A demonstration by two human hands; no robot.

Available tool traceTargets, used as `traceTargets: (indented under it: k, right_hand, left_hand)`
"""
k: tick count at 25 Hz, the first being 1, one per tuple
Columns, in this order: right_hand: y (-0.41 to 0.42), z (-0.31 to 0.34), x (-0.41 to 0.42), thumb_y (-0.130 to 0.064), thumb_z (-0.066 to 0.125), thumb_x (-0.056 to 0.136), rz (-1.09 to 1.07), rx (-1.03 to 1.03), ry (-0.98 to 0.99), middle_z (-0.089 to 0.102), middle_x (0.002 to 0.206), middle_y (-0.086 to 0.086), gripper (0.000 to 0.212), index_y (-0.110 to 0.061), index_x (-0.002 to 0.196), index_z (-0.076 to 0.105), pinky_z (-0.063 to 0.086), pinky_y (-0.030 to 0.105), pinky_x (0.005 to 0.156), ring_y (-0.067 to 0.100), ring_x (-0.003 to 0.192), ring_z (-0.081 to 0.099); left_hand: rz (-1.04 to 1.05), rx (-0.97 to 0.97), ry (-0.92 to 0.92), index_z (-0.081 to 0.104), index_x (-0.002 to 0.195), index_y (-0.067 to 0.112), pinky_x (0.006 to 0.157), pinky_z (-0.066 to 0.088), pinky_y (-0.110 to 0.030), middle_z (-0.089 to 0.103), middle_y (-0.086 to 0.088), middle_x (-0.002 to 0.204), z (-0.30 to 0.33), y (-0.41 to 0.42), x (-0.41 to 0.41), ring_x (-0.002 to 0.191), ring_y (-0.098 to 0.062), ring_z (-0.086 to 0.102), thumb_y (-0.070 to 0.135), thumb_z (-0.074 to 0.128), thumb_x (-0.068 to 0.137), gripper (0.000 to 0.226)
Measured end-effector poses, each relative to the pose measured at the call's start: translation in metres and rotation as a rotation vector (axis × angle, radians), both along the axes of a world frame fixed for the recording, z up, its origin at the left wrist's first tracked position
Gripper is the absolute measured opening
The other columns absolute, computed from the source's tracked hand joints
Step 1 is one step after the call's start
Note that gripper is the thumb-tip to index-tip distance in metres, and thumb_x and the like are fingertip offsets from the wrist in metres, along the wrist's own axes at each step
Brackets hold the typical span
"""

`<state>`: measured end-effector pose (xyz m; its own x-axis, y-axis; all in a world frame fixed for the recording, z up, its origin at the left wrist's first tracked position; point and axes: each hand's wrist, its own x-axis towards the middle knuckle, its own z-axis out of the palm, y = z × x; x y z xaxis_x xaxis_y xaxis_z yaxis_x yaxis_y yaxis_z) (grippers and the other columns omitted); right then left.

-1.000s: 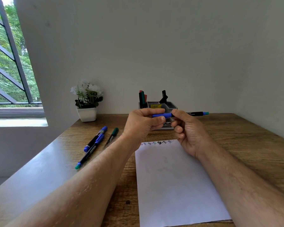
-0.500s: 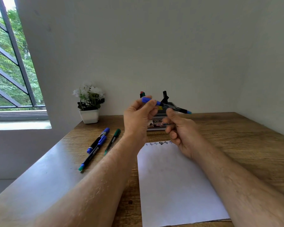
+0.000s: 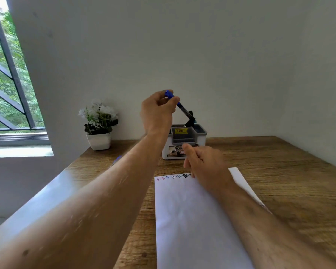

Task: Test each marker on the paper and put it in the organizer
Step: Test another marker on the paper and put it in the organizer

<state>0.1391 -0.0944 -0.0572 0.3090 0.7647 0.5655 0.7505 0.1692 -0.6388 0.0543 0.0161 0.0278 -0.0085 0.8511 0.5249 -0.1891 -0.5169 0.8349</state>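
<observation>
Your left forearm (image 3: 105, 200) covers most of the table at nine o'clock; only a blurred blue tip (image 3: 118, 158) shows above it. Your left hand (image 3: 156, 113) hides the organizer's (image 3: 186, 140) left part. The marker's (image 3: 182, 108) lower end is lost behind a black piece there. Your right hand (image 3: 204, 164) covers the last scribbles on the paper (image 3: 192, 220), whose near edge runs off at six o'clock.

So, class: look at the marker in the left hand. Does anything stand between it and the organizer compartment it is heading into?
Nothing visible does. The left hand holds the marker tilted, its lower tip at the organizer opening. The right hand sits lower, over the paper.
</observation>
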Motion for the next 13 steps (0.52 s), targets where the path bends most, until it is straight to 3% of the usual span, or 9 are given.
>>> traceTargets:
  k: [2, 4, 8, 13]
  right_hand:
    - [0.003, -0.001, 0.004, -0.045, 0.038, 0.103, -0.003, 0.048, 0.014, 0.054, 0.046, -0.009, 0.056, -0.024, 0.055, 0.06, 0.043, 0.022, 0.056, 0.004, 0.048, 0.057]
    - [0.004, -0.003, 0.006, -0.045, 0.036, 0.103, -0.013, 0.075, 0.018, 0.054, 0.043, -0.009, 0.059, -0.023, 0.054, 0.06, 0.043, 0.024, 0.055, 0.005, 0.047, 0.057]
    - [0.005, -0.002, 0.007, -0.044, 0.036, 0.103, 0.0, 0.122, 0.05, 0.051, 0.041, -0.01, 0.06, -0.018, 0.054, 0.06, 0.042, 0.024, 0.051, 0.006, 0.046, 0.056]
    - [0.006, -0.003, 0.008, -0.046, 0.034, 0.103, -0.023, 0.15, 0.051, 0.06, 0.052, 0.001, 0.063, -0.01, 0.061, 0.063, 0.053, 0.041, 0.055, 0.016, 0.051, 0.058]
  left_hand:
    - [0.001, 0.017, 0.084, 0.072, 0.111, 0.02, 0.085, 0.058, -0.032, 0.075, 0.003, 0.09, 0.003, 0.005, 0.015, 0.076, -0.009, 0.069, 0.02, 0.077, 0.083, 0.029]
    - [0.025, 0.053, 0.192, 0.071, 0.115, 0.019, 0.083, 0.057, -0.026, 0.075, 0.004, 0.091, 0.004, 0.007, 0.029, 0.073, -0.005, 0.066, 0.02, 0.076, 0.084, 0.032]
    - [0.097, 0.08, 0.405, 0.064, 0.123, 0.018, 0.055, 0.047, -0.008, 0.073, -0.001, 0.099, 0.001, 0.013, 0.05, 0.067, -0.002, 0.063, 0.018, 0.078, 0.082, 0.044]
    - [0.149, 0.091, 0.559, 0.056, 0.106, 0.019, 0.057, 0.05, -0.021, 0.067, -0.006, 0.097, 0.003, 0.026, 0.065, 0.074, -0.016, 0.066, 0.014, 0.081, 0.078, 0.039]
